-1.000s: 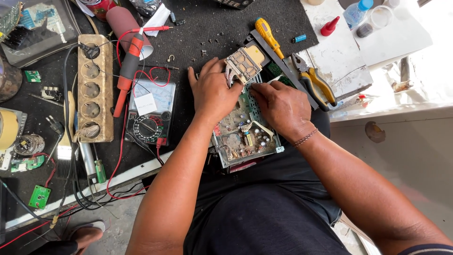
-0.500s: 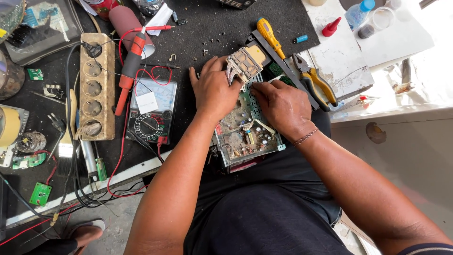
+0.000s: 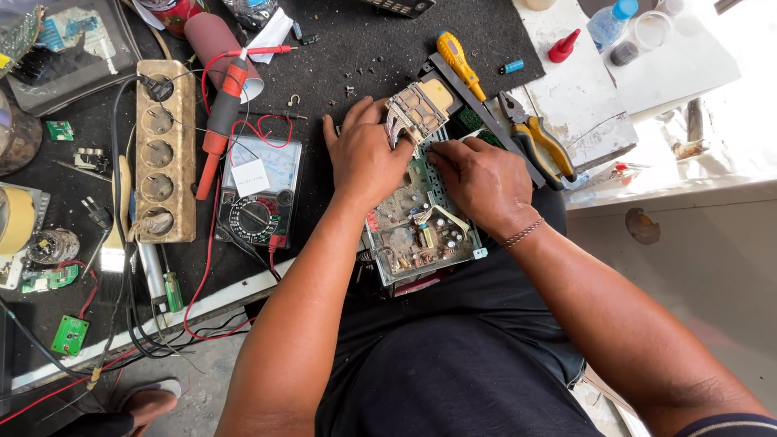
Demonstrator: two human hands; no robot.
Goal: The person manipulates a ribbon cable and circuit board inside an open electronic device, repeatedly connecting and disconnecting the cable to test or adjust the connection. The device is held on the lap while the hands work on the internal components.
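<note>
Left hand (image 3: 366,154) laid flat, fingers spread, pressing down on top edge of open electronics chassis (image 3: 421,235); grips nothing. Right hand (image 3: 483,180) curled over same chassis from other side, fingertips pinching at small part beside metal bracket w/ cream block (image 3: 419,109); what exactly is pinched, cannot tell. Chassis w/ circuit board sits at near bench edge, partly over lap in dark trousers, between both forearms. Thin bracelet (image 3: 520,235) on right wrist. Just right of right hand: pliers w/ yellow grips (image 3: 537,139); above, yellow-handled screwdriver (image 3: 460,55) lying across a dark metal strip, small blue cap (image 3: 511,66) near it. Left of left hand: analog multimeter (image 3: 259,190) w/ red leads looped over it, red-handled probe tool (image 3: 220,113) tilted across, then worn beige power strip (image 3: 165,150) w/ a black plug in top socket. Further left: small green boards (image 3: 70,335), tape roll (image 3: 18,218), black cables trailing off bench edge. Bench (image 3: 340,48) covered w/ black gritty mat, loose screws scattered. Far right: white painted slab (image 3: 583,89) w/ red nozzle cap (image 3: 562,47) and clear bottle (image 3: 609,20), bright daylight on pale ledge. Below bench: grey concrete floor (image 3: 206,380), sandal toe (image 3: 146,396) bottom left.
</note>
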